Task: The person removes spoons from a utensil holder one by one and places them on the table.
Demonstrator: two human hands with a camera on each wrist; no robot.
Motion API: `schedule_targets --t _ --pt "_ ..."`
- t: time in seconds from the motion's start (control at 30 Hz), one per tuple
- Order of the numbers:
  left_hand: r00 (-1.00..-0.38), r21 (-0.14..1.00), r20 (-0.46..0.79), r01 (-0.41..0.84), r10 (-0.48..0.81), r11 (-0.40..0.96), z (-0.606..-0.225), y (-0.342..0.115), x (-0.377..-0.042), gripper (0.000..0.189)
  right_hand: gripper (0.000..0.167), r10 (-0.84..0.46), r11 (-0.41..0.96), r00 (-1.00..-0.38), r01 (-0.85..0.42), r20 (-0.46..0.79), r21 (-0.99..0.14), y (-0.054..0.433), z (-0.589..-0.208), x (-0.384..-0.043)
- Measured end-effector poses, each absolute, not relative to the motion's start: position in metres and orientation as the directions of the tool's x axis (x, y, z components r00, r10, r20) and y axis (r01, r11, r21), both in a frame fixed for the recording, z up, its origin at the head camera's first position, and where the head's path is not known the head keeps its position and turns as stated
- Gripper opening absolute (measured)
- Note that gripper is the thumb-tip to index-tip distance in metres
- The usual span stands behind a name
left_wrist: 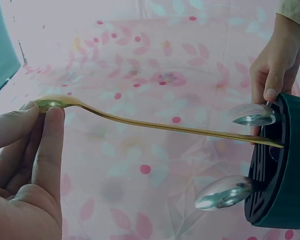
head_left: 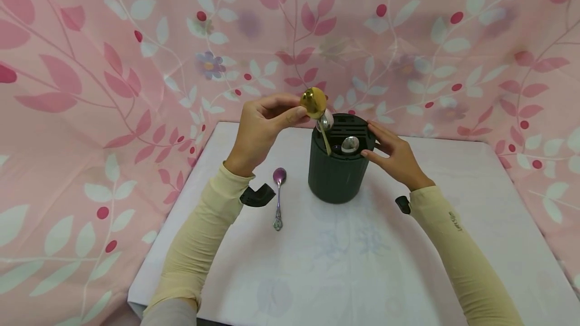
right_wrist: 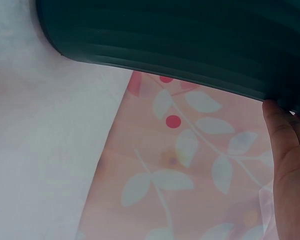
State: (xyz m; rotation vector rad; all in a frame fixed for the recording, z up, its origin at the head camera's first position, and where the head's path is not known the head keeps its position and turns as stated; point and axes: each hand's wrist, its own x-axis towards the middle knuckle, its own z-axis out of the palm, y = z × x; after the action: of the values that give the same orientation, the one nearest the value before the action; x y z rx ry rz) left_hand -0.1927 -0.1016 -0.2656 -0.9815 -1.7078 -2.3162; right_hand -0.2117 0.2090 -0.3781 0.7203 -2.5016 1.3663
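My left hand pinches a gold spoon by its bowl, between thumb and fingers. The gold handle slants down, its tip at the opening of a dark green utensil holder, as the left wrist view also shows. Two silver spoons stand in the holder bowl up: one silver spoon close to the right hand, another silver spoon on the other side. With thumb and fingers at the rim, my right hand holds the holder; its fingers are partly hidden in the right wrist view.
A spoon with a purple bowl and ornate handle lies on the white-covered table, left of the holder. Pink floral cloth hangs behind the table and at its sides. The holder's top has a slotted section.
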Motion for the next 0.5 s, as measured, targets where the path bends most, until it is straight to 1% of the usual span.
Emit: schedule_targets --t 0.17,0.3,0.5 --pt "-0.781 0.815 0.562 0.465 0.274 -0.345 -0.266 -0.109 -0.193 0.016 0.07 -0.321 0.457 -0.864 -0.501 0.389 -0.735 0.21 -0.379 -0.213" --pt "-0.788 0.824 0.551 0.462 0.275 -0.329 -0.272 -0.115 -0.197 0.015 0.07 -0.314 0.454 -0.866 -0.497 0.39 -0.739 0.21 -0.38 -0.213" --pt "-0.845 0.861 0.479 0.399 0.239 -0.315 -0.287 -0.125 -0.204 0.014 0.069 -0.319 0.441 -0.862 -0.502 0.393 -0.744 0.21 -0.38 -0.213"
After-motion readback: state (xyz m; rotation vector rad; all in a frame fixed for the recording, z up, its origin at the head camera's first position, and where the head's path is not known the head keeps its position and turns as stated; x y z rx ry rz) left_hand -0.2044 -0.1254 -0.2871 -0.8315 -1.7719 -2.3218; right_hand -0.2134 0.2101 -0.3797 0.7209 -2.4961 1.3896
